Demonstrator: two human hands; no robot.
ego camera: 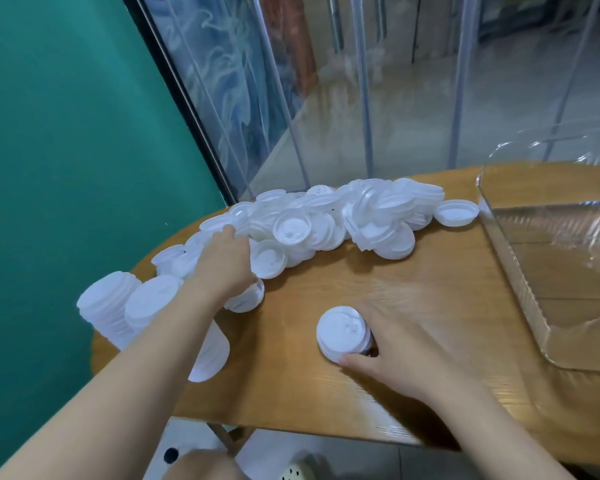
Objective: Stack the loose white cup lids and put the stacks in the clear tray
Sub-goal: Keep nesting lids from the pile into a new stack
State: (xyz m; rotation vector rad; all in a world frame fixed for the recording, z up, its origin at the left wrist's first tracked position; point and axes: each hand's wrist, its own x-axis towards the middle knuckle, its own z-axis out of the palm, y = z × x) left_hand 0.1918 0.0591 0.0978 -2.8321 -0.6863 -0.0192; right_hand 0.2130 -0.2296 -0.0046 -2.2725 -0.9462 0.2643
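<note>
Stacking step: building a small stack of white cup lids [343, 332] on the wooden tabletop [413, 282] — not yet the carrying step.
Right hand: right hand [402, 351] curls around this stack, thumb in front at its base, fingers behind it.
Left hand: left hand [227, 261] reaches into the loose pile of lids [326, 220]; fingertips are hidden among the lids, so I cannot tell if it already pinches one.
Finished stacks: some taller stacks [118, 306] lie on their sides at the left tabletop edge, partly under the left forearm.
Clear tray: clear tray [520, 271] stands at the right, well apart from the stack; no lids visible inside.
Next move: probably bring one lid over, same side up, and press it centred on the stack — a tilted lid will not nest.
</note>
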